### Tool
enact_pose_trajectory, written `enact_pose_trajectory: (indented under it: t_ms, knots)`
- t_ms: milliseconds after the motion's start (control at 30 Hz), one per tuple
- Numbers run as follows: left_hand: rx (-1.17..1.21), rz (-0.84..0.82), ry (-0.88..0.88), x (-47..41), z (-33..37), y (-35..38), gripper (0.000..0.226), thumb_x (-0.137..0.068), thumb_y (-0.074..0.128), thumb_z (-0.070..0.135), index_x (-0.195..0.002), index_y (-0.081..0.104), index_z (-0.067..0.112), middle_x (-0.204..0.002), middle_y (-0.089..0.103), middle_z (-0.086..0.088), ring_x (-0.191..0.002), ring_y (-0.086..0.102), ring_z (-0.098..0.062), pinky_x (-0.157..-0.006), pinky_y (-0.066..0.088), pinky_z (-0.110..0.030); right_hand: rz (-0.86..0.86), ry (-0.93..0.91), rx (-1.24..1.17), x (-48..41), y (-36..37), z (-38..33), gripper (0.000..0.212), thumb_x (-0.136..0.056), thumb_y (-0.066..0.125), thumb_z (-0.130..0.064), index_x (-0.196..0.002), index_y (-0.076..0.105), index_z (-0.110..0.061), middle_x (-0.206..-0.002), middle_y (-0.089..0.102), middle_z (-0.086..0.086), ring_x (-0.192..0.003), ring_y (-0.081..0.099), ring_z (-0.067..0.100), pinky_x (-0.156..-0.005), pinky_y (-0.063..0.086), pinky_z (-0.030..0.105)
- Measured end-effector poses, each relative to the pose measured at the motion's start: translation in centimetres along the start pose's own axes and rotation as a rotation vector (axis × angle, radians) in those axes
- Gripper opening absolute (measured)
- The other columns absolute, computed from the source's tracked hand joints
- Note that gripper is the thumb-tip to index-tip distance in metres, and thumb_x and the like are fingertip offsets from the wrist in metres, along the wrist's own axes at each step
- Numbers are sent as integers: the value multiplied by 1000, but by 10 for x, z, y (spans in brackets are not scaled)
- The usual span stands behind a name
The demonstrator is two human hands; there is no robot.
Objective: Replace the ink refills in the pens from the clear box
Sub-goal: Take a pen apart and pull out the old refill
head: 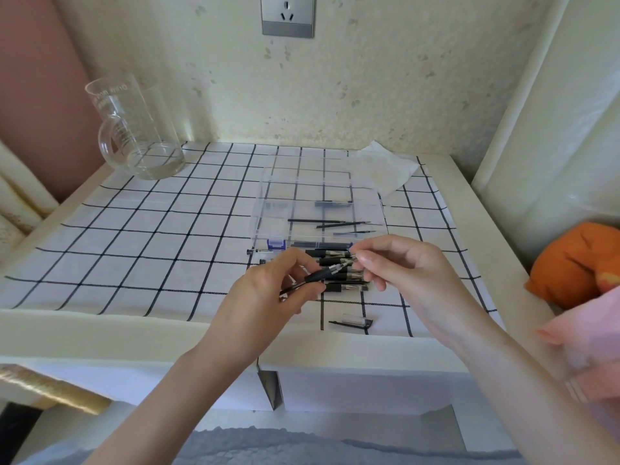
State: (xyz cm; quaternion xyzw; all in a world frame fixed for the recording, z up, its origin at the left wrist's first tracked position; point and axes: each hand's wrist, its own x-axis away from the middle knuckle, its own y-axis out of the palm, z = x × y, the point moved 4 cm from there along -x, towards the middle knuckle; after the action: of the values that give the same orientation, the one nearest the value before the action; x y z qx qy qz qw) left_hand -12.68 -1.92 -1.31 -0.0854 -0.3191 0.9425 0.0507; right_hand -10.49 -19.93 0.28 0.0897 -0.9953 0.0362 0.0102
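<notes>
My left hand (265,297) grips the barrel of a black pen (320,275) that points up and to the right. My right hand (402,266) pinches that pen's metal tip end with thumb and forefinger. Under both hands lies a row of several black pens (349,285) on the checked cloth. Just behind them sits the clear box (268,209) with a blue latch (276,243); loose black refills (335,223) lie inside it. A clear pen cap and a thin refill (352,322) rest near the cloth's front edge.
A glass jug (134,129) stands at the back left of the checked cloth (134,229). A crumpled white tissue (382,169) lies behind the box. An orange cloth item (577,263) and pink fabric (590,347) sit at the right. A wall socket (288,15) is above.
</notes>
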Motion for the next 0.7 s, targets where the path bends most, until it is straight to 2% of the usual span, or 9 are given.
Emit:
enact_pose_trajectory:
  t_ms: [100, 267, 367, 433, 500, 567, 700]
  knots:
    - [-7, -7, 6, 0, 0, 1, 14, -82, 65, 31, -87, 52, 35, -72, 64, 12, -58, 60, -6, -57, 49, -26, -40, -4, 47, 1, 5, 1, 11, -85, 62, -6, -88, 72, -11, -66, 68, -6, -58, 55, 4, -57, 46, 15]
    - [53, 1, 30, 0, 3, 0, 12, -83, 65, 26, -90, 57, 31, -72, 66, 8, -61, 57, -5, -58, 45, -18, -75, 8, 73, 2, 11, 2, 12, -85, 63, -3, -89, 71, -10, -63, 67, -8, -56, 56, 3, -56, 46, 14]
    - [76, -13, 60, 1, 8, 1, 14, -92, 50, 23, -97, 63, 25, -72, 65, 9, -67, 56, -2, -61, 41, -8, -61, 10, 63, 2, 10, 3, 12, -84, 63, -3, -89, 72, -10, -64, 68, -6, -58, 57, 4, -56, 47, 15]
    - [49, -28, 66, 2, 8, 2, 19, -94, 46, 19, -91, 63, 26, -70, 62, 13, -69, 55, -1, -61, 38, -5, -51, 11, 62, 2, 10, 3, 12, -85, 62, -2, -88, 72, -9, -64, 68, -5, -56, 57, 4, -55, 46, 15]
    - [43, -18, 66, 2, 8, 1, 17, -92, 50, 16, -86, 65, 22, -70, 61, 16, -71, 55, 4, -62, 37, -3, -38, 6, 88, 3, 11, 4, 11, -85, 62, -3, -87, 72, -8, -66, 68, -1, -55, 57, 4, -52, 45, 15]
    - [56, 13, 71, 1, 8, -1, 10, -88, 59, 15, -91, 68, 18, -77, 64, 16, -76, 57, 6, -67, 38, -3, -19, -1, 124, 4, 12, 5, 9, -86, 62, -8, -85, 72, -8, -68, 68, 2, -55, 57, 6, -51, 44, 17]
    - [60, 72, 71, 0, 5, -4, 13, -82, 66, 20, -94, 69, 22, -88, 67, 15, -85, 59, 0, -73, 42, -6, -24, -1, 155, 4, 12, 3, 11, -85, 64, -21, -83, 70, -12, -70, 69, 3, -55, 56, 6, -51, 44, 19]
